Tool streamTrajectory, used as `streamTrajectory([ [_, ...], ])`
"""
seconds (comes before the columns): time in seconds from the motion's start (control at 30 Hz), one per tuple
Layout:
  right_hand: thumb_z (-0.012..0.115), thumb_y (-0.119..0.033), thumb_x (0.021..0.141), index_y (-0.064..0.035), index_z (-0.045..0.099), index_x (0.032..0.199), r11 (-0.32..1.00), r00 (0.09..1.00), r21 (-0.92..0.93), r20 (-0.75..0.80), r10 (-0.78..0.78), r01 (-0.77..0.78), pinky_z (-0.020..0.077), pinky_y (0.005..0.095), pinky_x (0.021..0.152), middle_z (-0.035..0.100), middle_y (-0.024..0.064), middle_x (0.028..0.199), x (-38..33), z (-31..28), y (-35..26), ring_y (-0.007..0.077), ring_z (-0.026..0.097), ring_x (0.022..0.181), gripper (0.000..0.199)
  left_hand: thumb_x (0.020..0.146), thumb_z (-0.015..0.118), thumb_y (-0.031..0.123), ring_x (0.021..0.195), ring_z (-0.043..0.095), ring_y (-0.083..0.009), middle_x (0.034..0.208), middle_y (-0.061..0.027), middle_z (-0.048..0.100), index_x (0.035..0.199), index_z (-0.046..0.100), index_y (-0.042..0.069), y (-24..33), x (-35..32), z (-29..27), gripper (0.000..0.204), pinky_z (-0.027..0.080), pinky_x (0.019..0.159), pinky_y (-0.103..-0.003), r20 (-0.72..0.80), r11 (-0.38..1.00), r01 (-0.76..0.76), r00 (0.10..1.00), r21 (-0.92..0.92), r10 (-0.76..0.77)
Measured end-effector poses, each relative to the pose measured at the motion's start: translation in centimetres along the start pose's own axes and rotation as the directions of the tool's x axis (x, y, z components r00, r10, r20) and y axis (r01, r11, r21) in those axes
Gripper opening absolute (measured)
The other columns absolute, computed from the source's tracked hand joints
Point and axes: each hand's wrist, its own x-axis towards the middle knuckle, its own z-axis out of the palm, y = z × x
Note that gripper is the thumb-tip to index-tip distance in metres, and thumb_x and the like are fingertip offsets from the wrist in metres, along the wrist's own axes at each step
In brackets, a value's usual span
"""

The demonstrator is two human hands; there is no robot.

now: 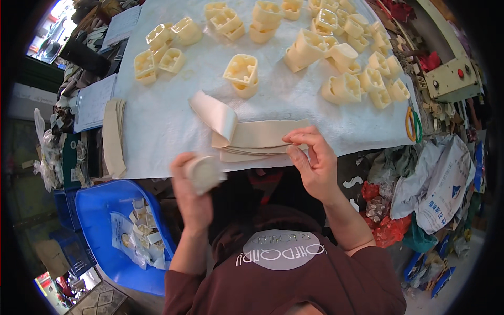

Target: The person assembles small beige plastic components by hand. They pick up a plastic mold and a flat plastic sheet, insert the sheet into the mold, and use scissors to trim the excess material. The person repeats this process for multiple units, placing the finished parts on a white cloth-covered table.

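Left hand: the left hand (193,184) is raised off the near edge of the bench, its grip closed round a small pale, roundish piece (203,172) that is blurred; whether it is a moulded part or a wad of wrapping cannot be told.
Right hand: the right hand (314,160) sits at the bench's near edge, thumb and fingertips pinched lightly on the right end of the stack of tan strips (262,139); its grip is half closed and touching, not lifting.
Key relation: the strips lie up and to the right of the held piece, just beyond it, their long axis running left to right along the bench edge. The right hand is already on them; the left is near their left end but apart.
Curled strip: the top strip (214,113) loops upward and back at the left end of the stack, standing clear of the cloth.
Bench: a white cloth (157,121) covers the bench, with a second stack of tan pieces (114,137) at its left edge.
Farther out: many cream moulded plastic parts (242,71) are scattered over the far half of the cloth, well apart from both hands.
Off the bench: a blue bin (105,210) holding bagged pale pieces stands lower left; scissors (412,124) lie at the right edge.
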Motion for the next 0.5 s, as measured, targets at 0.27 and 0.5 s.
streamTrajectory([
  [0.27, 0.066, -0.002, 0.065, -0.0110, 0.057, 0.088, 0.738, 0.855, -0.470, 0.432, -0.288, 0.485, 0.0394, 0.0377, 0.084, 0.051, 0.0047, 0.114, 4.2, 3.4, -0.9, 0.0263, 0.046, 0.102, 0.026, 0.093, 0.043, 0.026, 0.109, 0.045, -0.0280, 0.114, -0.0156, 0.047, 0.119, 0.043, 0.003, 1.3, -4.8, -20.9, 0.034, 0.035, 0.093, -0.037, -0.445, 0.363, 0.269, 0.661, 0.892, 0.605],
  [0.5, 0.064, -0.012, 0.066, -0.0183, 0.058, 0.083, 0.441, 0.709, -0.567, 0.638, -0.299, 0.696, 0.0279, 0.0406, 0.094, 0.044, 0.0016, 0.126, 6.6, 6.2, -1.5, 0.0233, 0.038, 0.115, 0.019, 0.085, 0.052, 0.018, 0.116, 0.038, -0.0354, 0.124, -0.0210, 0.042, 0.127, 0.044, 0.007, 1.4, -7.0, -22.4, 0.045, 0.029, 0.098, -0.044, -0.623, -0.022, 0.750, 0.566, 0.661, 0.540],
])
